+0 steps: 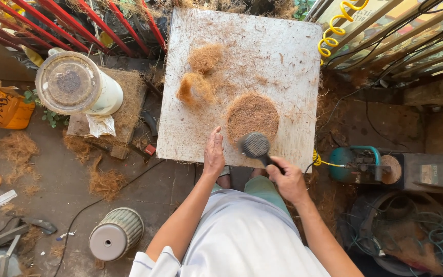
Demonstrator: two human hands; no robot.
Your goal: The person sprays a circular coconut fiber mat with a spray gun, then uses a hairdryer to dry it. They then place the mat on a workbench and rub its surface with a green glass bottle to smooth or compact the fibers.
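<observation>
Your right hand (287, 179) is wrapped tight around the dark handle of a round brush (255, 145), whose head hovers at the 6 o'clock edge of the flat round fibre mat (252, 116). That mat lies on the white board (288, 61), toward the board's 5 o'clock corner, touching nothing else but stray strands. Your left hand (214, 154) rests flat and empty on the board's near edge, fingers together and pointing to 12 o'clock, just beside the mat at its 8 o'clock.

Judging by its look, the mat is a light, loosely pressed disc of coir: springy, rough, not slippery, and likely to shed or pull apart if you tug at the rim. It would probably take hold best with a spread palm pressed on its face, or with fingers slid underneath across the middle, rather than a pinch at the edge.

Two loose tufts of fibre (197, 87) sit at 10 o'clock from the mat, well apart from it. Off the board at 9 o'clock stands a white cylinder container (78, 84) on a block, and a ribbed grey pot (116, 233) lies on the floor at 7 o'clock. A teal compressor (357, 163) sits at 3 o'clock.
</observation>
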